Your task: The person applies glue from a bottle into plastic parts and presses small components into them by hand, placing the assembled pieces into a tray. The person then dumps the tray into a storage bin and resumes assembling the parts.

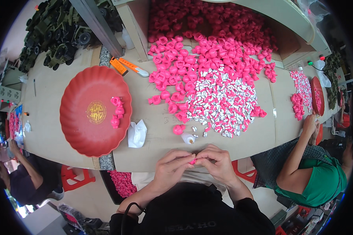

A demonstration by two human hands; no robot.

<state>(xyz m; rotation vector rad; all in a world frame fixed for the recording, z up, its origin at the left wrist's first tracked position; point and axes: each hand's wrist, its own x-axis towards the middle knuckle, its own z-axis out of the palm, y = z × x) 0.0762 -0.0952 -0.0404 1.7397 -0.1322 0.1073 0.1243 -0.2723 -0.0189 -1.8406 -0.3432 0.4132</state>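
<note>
Close to the table's front edge, my left hand point(171, 167) and my right hand point(216, 162) meet, fingertips pinched together. Between them is a small pink plastic piece point(193, 161), mostly covered by the fingers. Just beyond stands a small whitish bottle point(188, 138) with a brownish tip. A round pink plastic part point(178, 129) lies behind it. Further back spreads a heap of small pink-and-white pieces point(225, 103), and behind that a large pile of hollow pink parts point(219, 53) reaches under a shelf.
At left, a red scalloped tray point(76, 84) holds several pink parts point(117, 111). Beside it lie a white tissue point(137, 134) and an orange cutter point(133, 67). Dark green toy vehicles point(62, 35) are piled far left. A person in green point(313, 180) sits at right, another person point(25, 178) at left.
</note>
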